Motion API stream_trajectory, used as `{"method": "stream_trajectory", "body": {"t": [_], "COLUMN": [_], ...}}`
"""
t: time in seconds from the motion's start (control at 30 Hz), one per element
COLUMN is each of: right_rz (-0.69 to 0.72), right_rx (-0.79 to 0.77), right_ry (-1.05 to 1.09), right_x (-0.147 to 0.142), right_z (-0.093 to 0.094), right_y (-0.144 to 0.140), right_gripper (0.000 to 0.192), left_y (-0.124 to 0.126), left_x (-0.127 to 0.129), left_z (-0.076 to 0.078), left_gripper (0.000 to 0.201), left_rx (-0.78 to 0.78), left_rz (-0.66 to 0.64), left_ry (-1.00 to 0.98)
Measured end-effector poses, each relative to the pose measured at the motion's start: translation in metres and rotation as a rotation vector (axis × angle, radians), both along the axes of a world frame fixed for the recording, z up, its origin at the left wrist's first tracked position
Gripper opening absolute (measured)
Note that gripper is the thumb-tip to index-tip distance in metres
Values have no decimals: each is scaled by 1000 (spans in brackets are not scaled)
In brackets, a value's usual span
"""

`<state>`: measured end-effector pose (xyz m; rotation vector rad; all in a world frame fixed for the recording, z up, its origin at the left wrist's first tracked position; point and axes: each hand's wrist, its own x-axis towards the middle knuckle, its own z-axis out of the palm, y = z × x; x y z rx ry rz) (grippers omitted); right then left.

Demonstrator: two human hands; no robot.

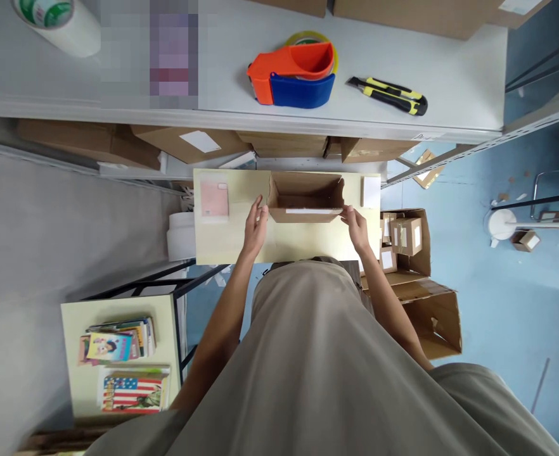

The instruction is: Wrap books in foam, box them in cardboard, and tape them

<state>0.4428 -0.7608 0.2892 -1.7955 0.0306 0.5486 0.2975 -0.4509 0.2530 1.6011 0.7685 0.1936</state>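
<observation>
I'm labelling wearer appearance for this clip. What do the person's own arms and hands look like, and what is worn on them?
Both arms are bare from the upper arm down; no sleeve reaches the forearms. The left hand and right hand wear no gloves, and no watch, ring or bracelet shows on either wrist. The only clothing in view is a loose khaki-grey garment over the torso.
</observation>
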Motion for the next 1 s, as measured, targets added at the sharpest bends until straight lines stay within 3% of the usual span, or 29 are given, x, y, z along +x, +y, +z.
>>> {"method": "stream_trajectory", "body": {"t": [0.17, 0.37, 0.5, 0.7, 0.83, 0.93, 1.0], "right_rz": [43, 38, 52, 23, -17, -74, -18], "right_rx": [-119, -134, -124, -115, -208, -240, -233], "right_ry": [64, 67, 83, 143, -82, -297, -355], "right_x": [-2, 2, 4, 5, 0, -9, -19], "right_z": [-7, -9, -12, -17, 3, 37, 62], "right_y": [1, 4, 4, 2, 8, 25, 46], "right_gripper": [97, 97, 89, 86, 77, 61, 51], "left_y": [-14, -17, -10, -1, -2, 5, 18], "left_x": [3, 14, 16, 14, 10, 3, -4], "left_z": [-2, -5, -8, -8, 2, 3, -2], "left_gripper": [79, 47, 49, 52, 59, 56, 52], "left_rx": [-29, -76, -171, -264, -238, -219, -182], "left_rz": [4, 91, 197, 181, 60, 42, 84], "left_ry": [129, 146, 196, 221, 141, 94, 95]}}
